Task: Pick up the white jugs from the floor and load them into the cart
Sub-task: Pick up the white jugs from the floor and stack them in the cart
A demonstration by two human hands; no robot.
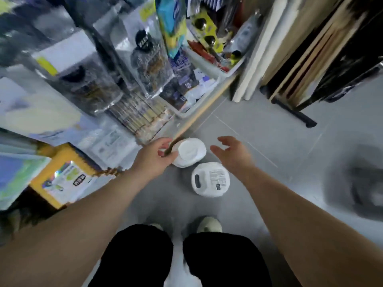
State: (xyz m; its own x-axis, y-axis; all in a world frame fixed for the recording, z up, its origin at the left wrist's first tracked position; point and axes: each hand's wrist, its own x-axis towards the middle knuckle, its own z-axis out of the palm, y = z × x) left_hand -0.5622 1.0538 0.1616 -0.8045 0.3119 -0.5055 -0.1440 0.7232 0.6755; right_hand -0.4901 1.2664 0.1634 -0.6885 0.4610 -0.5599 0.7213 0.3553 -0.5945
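Both jugs stand upright on the floor (259,129), tops toward the camera. Near jug (210,179): handle slot left, label right. Far jug (190,152) sits by the shelf edge (207,108), its left side hidden by the left hand (154,156). Its fingers are curled there, possibly gripping; too blurred to tell. Right hand (234,154) hovers with its fingers spread.

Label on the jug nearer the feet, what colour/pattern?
Label on the nearer jug: white, fine grey print, small dark square. Head view.

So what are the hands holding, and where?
The left hand seems to pinch the wooden stick at its lower end, by a jug. The right hand is open, holding nothing.
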